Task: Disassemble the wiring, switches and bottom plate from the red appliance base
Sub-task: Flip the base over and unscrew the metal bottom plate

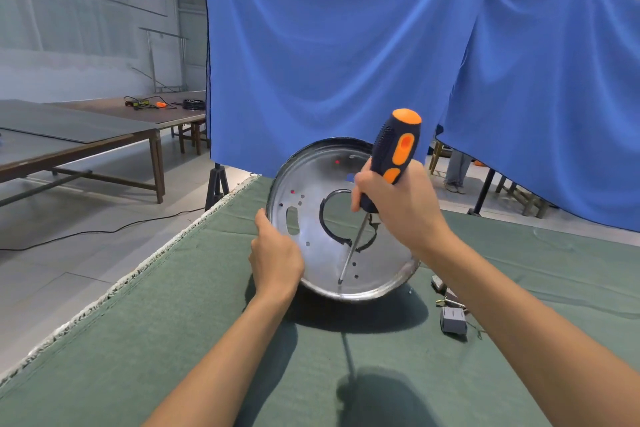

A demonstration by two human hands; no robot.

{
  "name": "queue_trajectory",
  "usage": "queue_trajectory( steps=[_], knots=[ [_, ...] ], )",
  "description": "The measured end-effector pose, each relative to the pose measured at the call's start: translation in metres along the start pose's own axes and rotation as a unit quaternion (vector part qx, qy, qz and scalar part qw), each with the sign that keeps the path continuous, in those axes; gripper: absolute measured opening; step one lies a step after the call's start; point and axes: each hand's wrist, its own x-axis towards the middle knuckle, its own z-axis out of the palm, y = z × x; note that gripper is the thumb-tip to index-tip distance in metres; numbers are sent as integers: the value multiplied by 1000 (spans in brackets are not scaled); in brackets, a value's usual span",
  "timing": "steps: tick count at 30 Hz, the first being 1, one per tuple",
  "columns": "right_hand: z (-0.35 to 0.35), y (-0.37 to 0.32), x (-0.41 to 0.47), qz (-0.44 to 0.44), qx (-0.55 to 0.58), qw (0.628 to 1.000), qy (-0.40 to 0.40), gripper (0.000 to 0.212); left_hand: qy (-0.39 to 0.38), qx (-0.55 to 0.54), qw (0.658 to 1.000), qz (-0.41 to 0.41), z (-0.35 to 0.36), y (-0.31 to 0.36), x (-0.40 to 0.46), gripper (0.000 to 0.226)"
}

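Head view: bottom plate (332, 218) steadied by gripping left hand (275, 253); screwdriver (391, 163), clasped by right hand (398, 204), should be kept square in the screw.

A silver plate (329, 253) dotted with dark holes and two red specks sits on a bench (173, 322) draped in dull green cloth, beside a navy-and-orange screwdriver (394, 156), grey parts (453, 320) and a bright blue curtain (329, 55).
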Motion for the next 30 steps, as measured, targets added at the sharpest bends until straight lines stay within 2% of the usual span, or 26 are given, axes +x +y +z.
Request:
queue_trajectory(
  steps=[6,8,11,15,19,22,24,27,29,30],
  knots=[
    [8,-13,-4,-28,11,999,-40,24,-48,65,995,51,-1,16,-5,65],
    [8,-17,-6,-43,10,998,-38,25,-67,85,994,28,-4,17,-1,58],
    [9,-23,-8,-65,4,997,-32,26,-100,126,987,-20,-10,17,8,32],
    [11,-26,-8,-74,-21,996,-53,27,-179,89,973,-117,-15,17,18,14],
    [12,-24,0,-54,-2,996,-66,27,-197,78,967,-142,-15,10,20,21],
    [9,-15,12,-3,29,999,-25,29,-157,90,979,-97,-7,6,13,23],
    [5,-8,22,38,37,999,2,28,-105,180,977,-39,-4,5,9,32],
    [2,0,33,81,46,995,35,27,-39,305,949,70,-7,4,6,50],
    [4,5,37,96,43,993,59,31,-26,329,927,180,-6,9,4,44],
    [5,7,39,102,39,992,67,34,-49,311,919,236,-3,12,1,39]
  ],
)
